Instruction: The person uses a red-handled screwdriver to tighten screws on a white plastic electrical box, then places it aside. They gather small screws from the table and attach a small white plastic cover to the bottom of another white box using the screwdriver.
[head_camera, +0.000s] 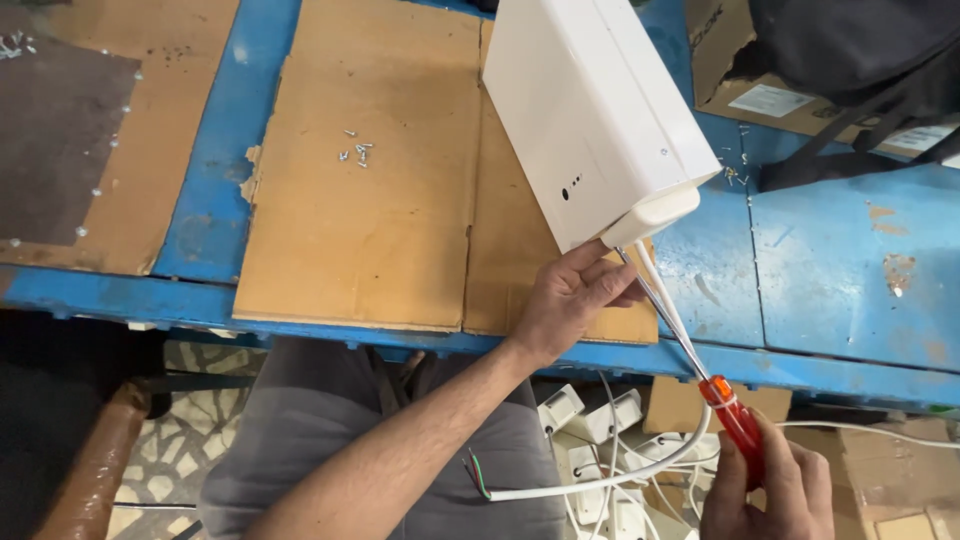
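**Screwdriver at the lower edge of a white box**

The person sits at a blue workbench (830, 260) and holds a white plastic box (590, 110) tilted up over it. The box stands on its far end and leans toward the person, so its lower end with a rounded white cap (652, 215) hangs just above the front part of the bench. On the side of the box I see three small dark dots in a row.

The left hand (572, 295) is under this lower end. Its fingers are bent and they press against the corner of the box from below, and also touch the thin metal shaft there; the hand supports the box and does not close around it fully.

The right hand (770, 492) is lower, in front of the bench edge. It is closed tight around the red handle of a screwdriver (735, 425). The shaft goes up and to the left, and its tip meets the box just beside the rounded cap (the exact spot is hidden by the fingers).

A white cable (600, 482) comes out of the box near the same corner, runs down along the shaft and then curves to the left over the person's lap. At its free end, short red and green wires show.

On the bench lie flat sheets of brown cardboard (370, 230), and on one sheet a small group of loose screws (356, 152) sits well apart from the hands. Under the bench more white plastic parts (590, 415) lie in a heap.
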